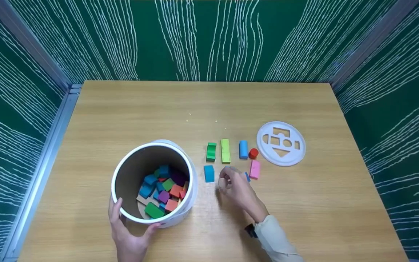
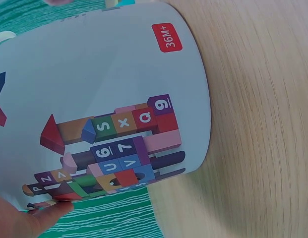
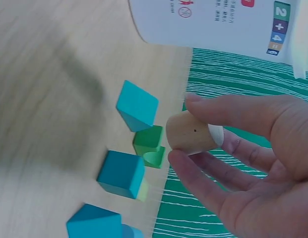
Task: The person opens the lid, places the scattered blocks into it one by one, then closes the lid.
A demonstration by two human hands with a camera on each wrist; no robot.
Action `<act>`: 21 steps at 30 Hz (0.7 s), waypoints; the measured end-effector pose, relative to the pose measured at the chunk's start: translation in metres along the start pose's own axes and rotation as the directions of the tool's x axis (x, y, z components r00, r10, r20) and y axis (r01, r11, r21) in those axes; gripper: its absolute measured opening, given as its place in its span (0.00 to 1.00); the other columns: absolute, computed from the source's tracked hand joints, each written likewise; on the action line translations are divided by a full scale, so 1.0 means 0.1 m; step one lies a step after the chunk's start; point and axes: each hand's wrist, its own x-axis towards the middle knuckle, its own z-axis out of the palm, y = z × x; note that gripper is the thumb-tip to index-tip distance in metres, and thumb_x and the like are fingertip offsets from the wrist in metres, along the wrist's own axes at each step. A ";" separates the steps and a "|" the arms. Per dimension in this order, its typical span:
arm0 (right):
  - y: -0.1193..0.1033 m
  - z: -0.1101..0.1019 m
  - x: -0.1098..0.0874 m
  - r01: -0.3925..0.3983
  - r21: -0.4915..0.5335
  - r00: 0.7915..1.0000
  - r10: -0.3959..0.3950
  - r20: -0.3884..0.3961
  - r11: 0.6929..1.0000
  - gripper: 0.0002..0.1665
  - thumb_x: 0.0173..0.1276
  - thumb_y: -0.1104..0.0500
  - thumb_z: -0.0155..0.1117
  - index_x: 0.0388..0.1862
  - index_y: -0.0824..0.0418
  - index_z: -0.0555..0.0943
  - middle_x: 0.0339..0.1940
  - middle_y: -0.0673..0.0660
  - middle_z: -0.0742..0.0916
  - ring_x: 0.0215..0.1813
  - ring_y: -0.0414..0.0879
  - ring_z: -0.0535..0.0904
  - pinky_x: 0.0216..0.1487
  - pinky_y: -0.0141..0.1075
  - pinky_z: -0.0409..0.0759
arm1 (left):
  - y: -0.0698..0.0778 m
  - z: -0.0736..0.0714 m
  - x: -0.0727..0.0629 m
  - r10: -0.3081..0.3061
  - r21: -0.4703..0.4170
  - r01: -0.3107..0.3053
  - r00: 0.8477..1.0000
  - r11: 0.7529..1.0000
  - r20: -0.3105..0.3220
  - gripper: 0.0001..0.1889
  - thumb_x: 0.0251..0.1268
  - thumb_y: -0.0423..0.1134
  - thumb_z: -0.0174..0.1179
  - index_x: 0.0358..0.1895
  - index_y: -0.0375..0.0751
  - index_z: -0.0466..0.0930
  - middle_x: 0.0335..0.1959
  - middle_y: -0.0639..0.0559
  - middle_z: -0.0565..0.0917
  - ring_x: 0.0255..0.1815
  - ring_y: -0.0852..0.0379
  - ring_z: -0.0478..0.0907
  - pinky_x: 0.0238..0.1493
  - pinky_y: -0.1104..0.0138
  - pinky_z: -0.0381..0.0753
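My left hand (image 1: 131, 238) holds the near left side of a white bucket (image 1: 189, 209), its thumb and fingers spread around the wall. Inside lie several coloured blocks (image 1: 154, 210). With thumb and fingertips, my right hand (image 1: 238, 189) pinches a plain wooden cylinder block (image 3: 191, 133) just above the table, right of the bucket. Around that hand are a blue block (image 1: 209, 173), a pink block (image 1: 255, 169), a green block with a curved cut-out (image 1: 211, 151) and a yellow-green bar (image 1: 225, 150). Other blue blocks (image 3: 96, 221) are partly covered by the hand in the head view.
A blue cylinder (image 1: 243, 149) and a red cylinder (image 1: 253, 153) lie farther back. The white round lid (image 1: 282, 160), with shaped holes, lies flat at their right. Green walls with white lines surround the wooden table (image 1: 122, 109). Small white specks dot its middle.
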 end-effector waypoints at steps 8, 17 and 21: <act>-0.10 -0.06 0.00 0.062 -0.010 0.996 -0.063 -0.063 0.998 0.10 0.52 0.74 0.62 0.31 0.62 0.78 0.32 0.53 0.81 0.34 0.44 0.77 0.37 0.33 0.83 | -0.02 0.01 0.00 0.060 -0.031 -0.060 0.998 0.998 -0.019 0.54 0.37 0.36 0.78 0.70 0.38 0.52 0.74 0.43 0.52 0.69 0.47 0.55 0.66 0.75 0.59; -0.24 -0.17 -0.02 0.063 -0.005 0.997 -0.063 -0.053 0.998 0.13 0.50 0.73 0.68 0.33 0.60 0.78 0.32 0.52 0.80 0.35 0.46 0.75 0.39 0.35 0.83 | 0.00 0.01 -0.01 0.006 -0.011 -0.006 1.000 1.000 -0.002 0.55 0.37 0.36 0.78 0.71 0.39 0.51 0.75 0.46 0.51 0.71 0.49 0.52 0.67 0.73 0.58; -0.31 -0.21 -0.02 0.054 -0.013 0.998 -0.054 -0.022 0.998 0.18 0.48 0.70 0.73 0.36 0.59 0.78 0.34 0.50 0.80 0.36 0.44 0.75 0.41 0.35 0.83 | 0.00 0.01 0.00 0.016 -0.015 -0.016 1.000 1.000 -0.004 0.53 0.39 0.36 0.77 0.70 0.38 0.52 0.74 0.43 0.51 0.70 0.45 0.53 0.67 0.75 0.57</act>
